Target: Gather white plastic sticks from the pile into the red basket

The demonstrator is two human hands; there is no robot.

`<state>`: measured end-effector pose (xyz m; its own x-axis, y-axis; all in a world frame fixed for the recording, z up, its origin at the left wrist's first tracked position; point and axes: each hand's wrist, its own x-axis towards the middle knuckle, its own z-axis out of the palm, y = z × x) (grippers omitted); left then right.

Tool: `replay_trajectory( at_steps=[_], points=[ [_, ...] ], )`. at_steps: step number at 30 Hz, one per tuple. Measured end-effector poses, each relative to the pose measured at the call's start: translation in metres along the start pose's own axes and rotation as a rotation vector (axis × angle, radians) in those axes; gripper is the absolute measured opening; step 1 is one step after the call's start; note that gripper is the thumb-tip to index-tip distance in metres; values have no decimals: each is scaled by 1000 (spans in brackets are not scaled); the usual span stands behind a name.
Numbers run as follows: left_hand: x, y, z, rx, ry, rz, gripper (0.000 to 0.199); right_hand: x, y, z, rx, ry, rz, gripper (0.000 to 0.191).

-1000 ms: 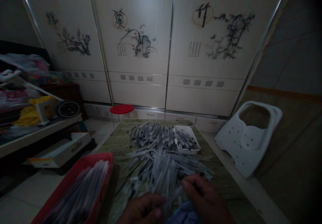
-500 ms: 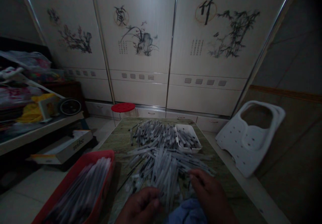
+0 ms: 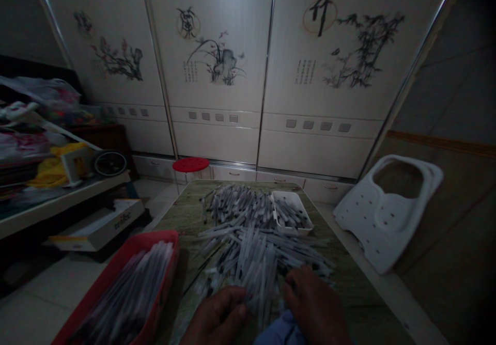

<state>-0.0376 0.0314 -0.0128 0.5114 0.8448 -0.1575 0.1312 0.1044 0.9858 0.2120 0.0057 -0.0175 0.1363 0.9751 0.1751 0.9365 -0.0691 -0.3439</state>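
Many translucent pen-like tubes (image 3: pixel 251 252) lie heaped over the green table (image 3: pixel 349 288). My left hand (image 3: pixel 219 314) is at the near edge of the heap, thumb and fingers curled toward each other; what they hold, if anything, is too dark to tell. On the right, my right hand (image 3: pixel 312 298) has its fingers bent down at the tubes, its fingertips partly hidden. Between the hands sits a blue cloth (image 3: pixel 281 330). A white tray (image 3: pixel 308 223) with dark-tipped tubes stands at the table's back right. The red bin (image 3: pixel 172 252) on the left holds many long tubes.
Behind the table are a red stool (image 3: pixel 191 165) and white sliding doors (image 3: pixel 217 141). A white plastic seat-like panel (image 3: pixel 387 221) leans at the right wall. To the left stand a loaded bench (image 3: pixel 70 198) and an open shoe box (image 3: pixel 104 229).
My right hand has shifted slightly left, and its fingers are more bent over the tubes. The blue cloth shows less. My left hand has hardly moved.
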Motion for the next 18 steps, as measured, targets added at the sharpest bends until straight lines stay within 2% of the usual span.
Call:
replay_trajectory(
  at_steps=[6, 8, 11, 14, 18],
  points=[
    [-5, 9, 1, 26, 18, -14, 53, 2, -2, -2, 6, -13, -8, 19],
    [-7, 10, 1, 40, 28, -3, 53, 4, -4, -8, 76, -20, -15, 22],
    [-10, 13, 2, 90, 77, 23, 48, 5, -7, -23, 420, -54, 22, 23],
    [-9, 12, 2, 188, 42, 51, 43, 4, -13, -42, 764, -128, 88, 24],
    [-3, -1, 0, 304, 27, 158, 42, -1, -16, -56, 923, -164, 79, 24]
  ],
)
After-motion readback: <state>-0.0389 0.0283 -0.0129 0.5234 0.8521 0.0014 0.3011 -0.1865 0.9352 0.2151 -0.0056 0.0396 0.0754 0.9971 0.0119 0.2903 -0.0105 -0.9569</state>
